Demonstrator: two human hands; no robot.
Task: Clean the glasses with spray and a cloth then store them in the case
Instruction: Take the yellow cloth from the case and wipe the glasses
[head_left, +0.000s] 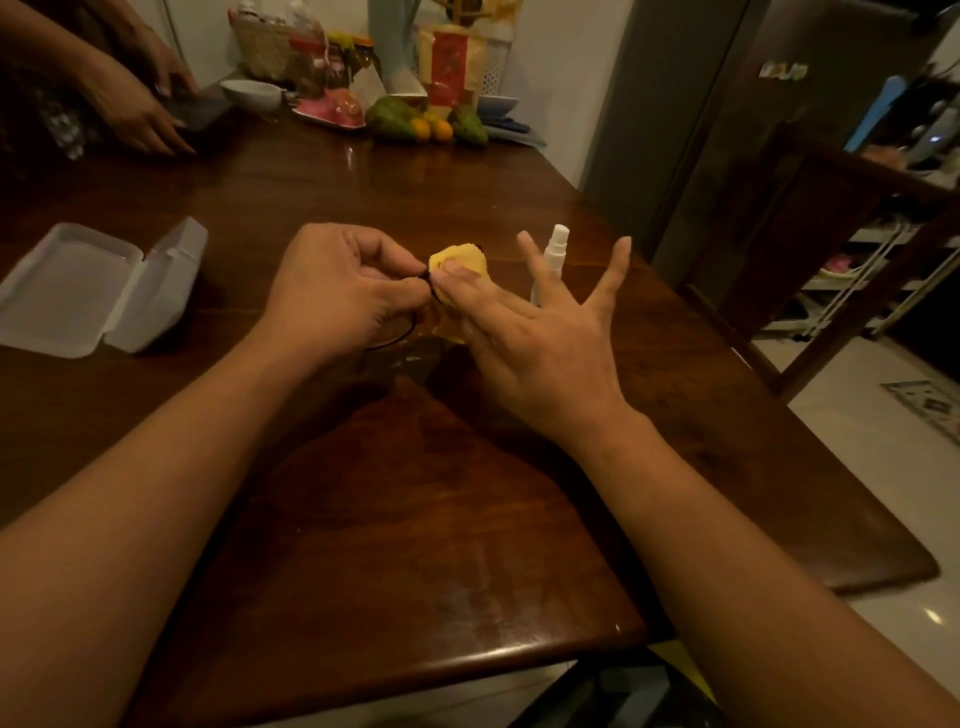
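An open case (98, 291) lies at the left of the surface (467, 519). At the centre, the left hand (332, 291) and right hand (540, 353) meet, with the glasses (393, 339) and cloth (460, 262) between them. A spray bottle (554, 254) stands just behind the right hand. Fruit (426, 124) sits at the far edge.

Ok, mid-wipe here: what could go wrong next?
The spray bottle stands upright just beyond the spread fingers of the right hand; a stray sweep might topple it. The left hand pinches the glasses by their thin rim while the yellow cloth presses on them, so hard rubbing could bend the frame.
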